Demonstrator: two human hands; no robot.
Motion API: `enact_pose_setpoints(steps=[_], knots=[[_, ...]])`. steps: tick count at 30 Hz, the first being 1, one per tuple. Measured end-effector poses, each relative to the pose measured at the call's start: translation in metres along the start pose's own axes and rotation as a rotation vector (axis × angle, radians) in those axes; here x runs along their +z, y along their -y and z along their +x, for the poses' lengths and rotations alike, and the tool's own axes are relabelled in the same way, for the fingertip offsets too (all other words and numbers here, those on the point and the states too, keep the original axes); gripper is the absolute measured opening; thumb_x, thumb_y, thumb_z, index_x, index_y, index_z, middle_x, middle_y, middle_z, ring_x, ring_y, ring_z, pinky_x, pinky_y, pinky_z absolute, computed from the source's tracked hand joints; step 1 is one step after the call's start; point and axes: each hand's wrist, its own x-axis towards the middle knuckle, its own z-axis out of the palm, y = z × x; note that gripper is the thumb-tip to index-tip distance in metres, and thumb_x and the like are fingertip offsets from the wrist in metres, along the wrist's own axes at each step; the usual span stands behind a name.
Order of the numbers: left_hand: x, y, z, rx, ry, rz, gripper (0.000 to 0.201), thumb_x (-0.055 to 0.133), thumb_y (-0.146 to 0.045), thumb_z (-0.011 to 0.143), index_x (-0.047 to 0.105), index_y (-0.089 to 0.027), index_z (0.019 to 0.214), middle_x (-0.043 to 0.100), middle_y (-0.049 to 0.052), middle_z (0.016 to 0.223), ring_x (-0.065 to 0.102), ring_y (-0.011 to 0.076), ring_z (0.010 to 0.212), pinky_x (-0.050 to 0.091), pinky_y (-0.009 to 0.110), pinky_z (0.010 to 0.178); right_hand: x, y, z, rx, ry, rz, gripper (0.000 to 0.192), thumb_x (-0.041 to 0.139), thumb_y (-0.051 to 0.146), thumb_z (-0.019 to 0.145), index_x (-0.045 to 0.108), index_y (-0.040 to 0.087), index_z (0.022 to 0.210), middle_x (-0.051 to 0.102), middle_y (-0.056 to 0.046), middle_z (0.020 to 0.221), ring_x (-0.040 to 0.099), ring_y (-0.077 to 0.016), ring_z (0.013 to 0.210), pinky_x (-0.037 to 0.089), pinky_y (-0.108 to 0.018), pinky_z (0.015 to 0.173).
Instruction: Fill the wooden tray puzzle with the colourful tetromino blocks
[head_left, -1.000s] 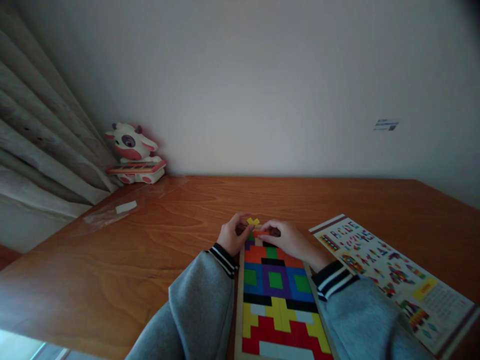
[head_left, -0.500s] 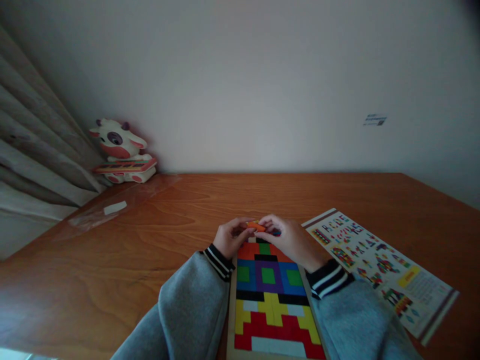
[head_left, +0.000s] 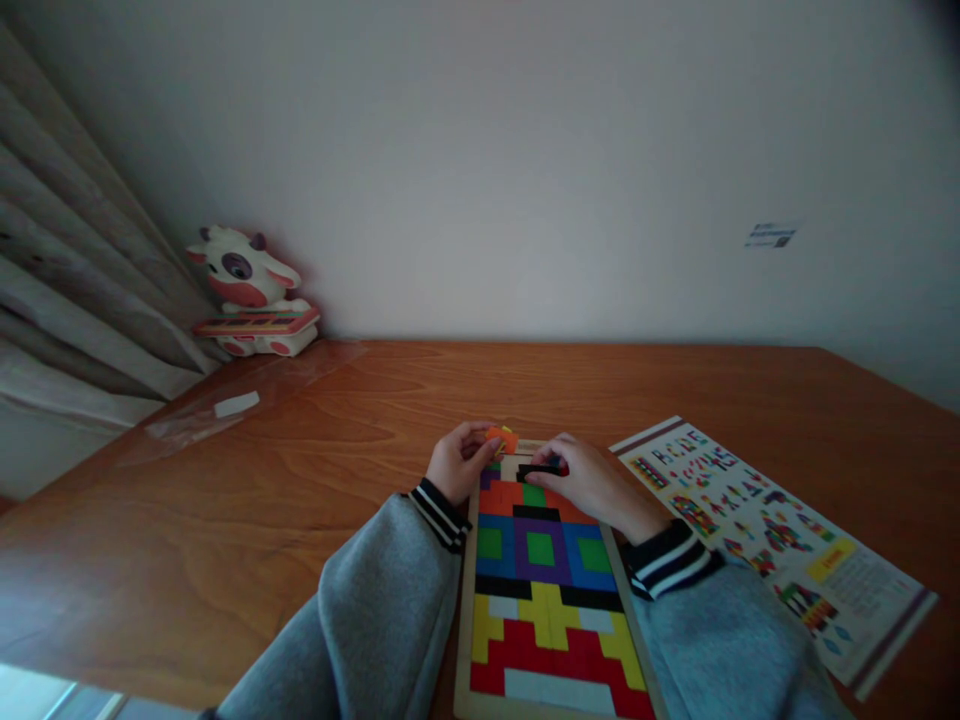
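A framed wooden block puzzle [head_left: 466,640] lies in front of me, filled with coloured pieces over most of its length. Above its far left corner, my left hand [head_left: 454,464] pinches an orange puzzle block [head_left: 504,438], with a bit of yellow showing behind it. My right hand [head_left: 589,487] is over the far end of the frame, its thumb and fingers closed on a black puzzle block [head_left: 534,470]. Something blue and red shows by the right fingertips, partly hidden. Green, orange and purple pieces lie in the frame just below the hands.
To the right, a printed pattern sheet [head_left: 795,560] lies flat on the wooden table [head_left: 360,440]. A cow toy with a keyboard [head_left: 255,290] stands at the back left by the curtain [head_left: 67,250]. Clear plastic with a white label [head_left: 237,404] lies before it.
The hands, together on the orange block before, have moved apart. The left keeps the orange block; the right has come down to the frame's far end with a black block in its fingers.
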Motion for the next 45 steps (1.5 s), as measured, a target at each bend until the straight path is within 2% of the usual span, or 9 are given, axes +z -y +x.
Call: enact_pose_setpoints(steps=[4,8,14,18,23,27,32,42,45], knots=[[0.0,0.0,0.0,0.001,-0.004,0.017,0.04,0.07,-0.044,0.084,0.06,-0.014,0.109,0.076,0.01,0.095,0.074,0.0197,0.078,0.061,0.032,0.073,-0.004,0.006,-0.002,-0.008,0.039,0.017,0.014,0.072,0.035,0.08,0.07,0.023,0.088,0.071,-0.003,0.084,0.065,-0.0187,0.076,0.046,-0.029,0.068],[0.001,-0.001,0.0,0.015,-0.003,0.02,0.041,0.07,-0.044,0.084,0.061,-0.014,0.109,0.076,0.009,0.093,0.074,0.0192,0.079,0.061,0.031,0.074,0.001,0.006,-0.001,-0.05,0.009,0.096,0.019,0.07,0.035,0.082,0.07,0.025,0.097,0.074,-0.004,0.094,0.066,-0.0198,0.08,0.049,-0.031,0.071],[0.004,-0.003,-0.003,0.039,0.025,-0.066,0.049,0.074,-0.042,0.08,0.059,-0.015,0.117,0.074,0.007,0.09,0.074,0.0181,0.079,0.061,0.03,0.075,-0.002,-0.008,0.007,0.008,-0.255,0.334,0.032,0.064,0.048,0.086,0.068,0.022,0.104,0.072,-0.007,0.105,0.066,-0.0218,0.096,0.051,-0.036,0.087],[0.002,-0.001,-0.002,0.037,-0.008,-0.037,0.052,0.077,-0.041,0.078,0.06,-0.014,0.12,0.072,0.006,0.088,0.073,0.0174,0.079,0.06,0.03,0.075,-0.007,-0.026,0.008,0.114,-0.317,0.412,0.037,0.054,0.05,0.091,0.058,0.019,0.112,0.07,-0.011,0.105,0.068,-0.0228,0.093,0.053,-0.038,0.083],[0.001,0.003,0.0,0.021,-0.023,-0.004,0.038,0.075,-0.041,0.08,0.065,-0.014,0.105,0.073,0.008,0.089,0.072,0.018,0.08,0.059,0.03,0.075,-0.011,-0.018,0.003,-0.008,-0.137,0.19,0.023,0.045,0.037,0.095,0.06,0.021,0.104,0.069,-0.008,0.103,0.065,-0.0217,0.099,0.049,-0.037,0.088],[0.001,0.004,0.0,0.012,-0.021,-0.003,0.037,0.076,-0.04,0.08,0.065,-0.014,0.103,0.074,0.008,0.089,0.072,0.0179,0.079,0.059,0.029,0.074,-0.009,0.008,-0.004,-0.054,0.041,-0.052,0.02,0.06,0.038,0.088,0.069,0.02,0.091,0.067,-0.007,0.091,0.064,-0.0205,0.081,0.048,-0.032,0.073],[0.002,0.004,0.0,0.012,-0.012,0.014,0.037,0.074,-0.042,0.081,0.065,-0.013,0.102,0.074,0.01,0.093,0.072,0.0188,0.082,0.058,0.03,0.076,0.004,0.011,-0.004,-0.003,0.069,-0.057,0.022,0.075,0.039,0.077,0.07,0.02,0.087,0.068,-0.006,0.087,0.064,-0.0213,0.079,0.046,-0.031,0.068],[0.003,-0.001,0.0,0.002,-0.011,0.028,0.04,0.075,-0.043,0.08,0.065,-0.013,0.103,0.074,0.009,0.092,0.071,0.0184,0.082,0.056,0.028,0.075,0.007,0.005,-0.002,0.063,0.044,0.112,0.009,0.069,0.029,0.08,0.066,0.021,0.076,0.071,-0.004,0.081,0.067,-0.0203,0.077,0.048,-0.03,0.07],[0.003,0.0,0.0,-0.003,-0.024,0.026,0.04,0.077,-0.043,0.077,0.066,-0.013,0.101,0.073,0.008,0.089,0.07,0.017,0.079,0.055,0.027,0.072,-0.001,0.004,-0.002,0.09,0.008,0.211,0.009,0.067,0.03,0.082,0.067,0.021,0.084,0.073,-0.004,0.085,0.068,-0.02,0.078,0.05,-0.031,0.071]])
